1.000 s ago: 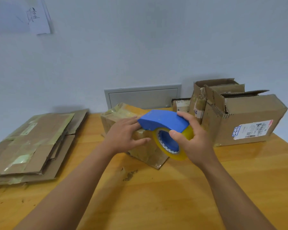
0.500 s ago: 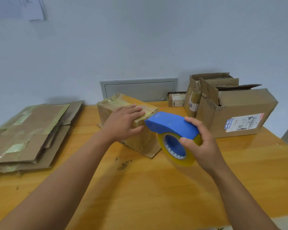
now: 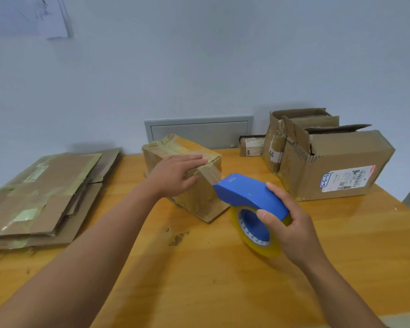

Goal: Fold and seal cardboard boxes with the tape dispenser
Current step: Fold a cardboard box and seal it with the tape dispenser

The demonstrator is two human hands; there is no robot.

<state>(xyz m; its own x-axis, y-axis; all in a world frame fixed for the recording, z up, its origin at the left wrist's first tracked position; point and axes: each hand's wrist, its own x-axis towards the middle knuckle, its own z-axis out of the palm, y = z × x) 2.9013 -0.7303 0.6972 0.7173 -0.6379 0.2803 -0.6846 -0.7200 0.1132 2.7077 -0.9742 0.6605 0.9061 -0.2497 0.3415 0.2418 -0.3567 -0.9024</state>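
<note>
Flanking the small box (image 3: 185,171) on the table (image 3: 199,268) are flattened cardboard (image 3: 40,197) and open boxes (image 3: 329,159). Left hand (image 3: 175,176) is lying flat on it; right hand (image 3: 287,223) is gripping the tape dispenser (image 3: 251,197), now pulled nearer, tape seemingly stretching between.

wooden table (image 3: 223,280): small taped cardboard box (image 3: 194,197), left hand (image 3: 175,176) pressing flat on top; blue tape dispenser (image 3: 251,195) with yellowish roll, gripped by right hand (image 3: 291,230), tape strip running to box; flattened cardboard stack (image 3: 40,197) left; open boxes (image 3: 329,159) right.
</note>
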